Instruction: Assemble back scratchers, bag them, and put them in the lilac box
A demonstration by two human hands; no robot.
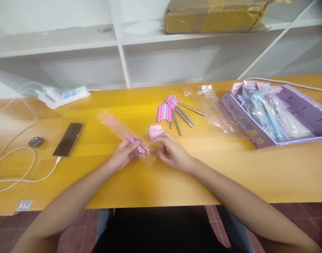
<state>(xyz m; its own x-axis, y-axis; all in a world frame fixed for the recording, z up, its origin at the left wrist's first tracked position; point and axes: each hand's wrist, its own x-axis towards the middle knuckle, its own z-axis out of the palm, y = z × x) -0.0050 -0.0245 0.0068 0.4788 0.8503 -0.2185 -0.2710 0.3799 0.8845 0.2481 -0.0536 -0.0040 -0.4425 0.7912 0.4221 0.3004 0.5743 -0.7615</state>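
Observation:
My left hand [125,153] is closed around a pink back scratcher [129,137] lying inside a clear plastic bag [105,116], its claw end pointing up and left. My right hand [174,151] is beside the bag's lower right end, index finger bent near the small printed cards [155,130], thumb apart below. Whether its fingertips touch the bag or a card I cannot tell. Beyond the cards lie pink and blue handle sleeves [164,112] in a row. Next to them, several metal-rod back scratchers [180,114] are fanned out, claws together.
Loose clear bags [216,112] spread toward a purple display box [263,137] holding bagged items. A phone [69,140] on a charging cable, a small dark case [36,141] and a white power strip [68,96] sit at left. A taped carton [213,15] is on the shelf.

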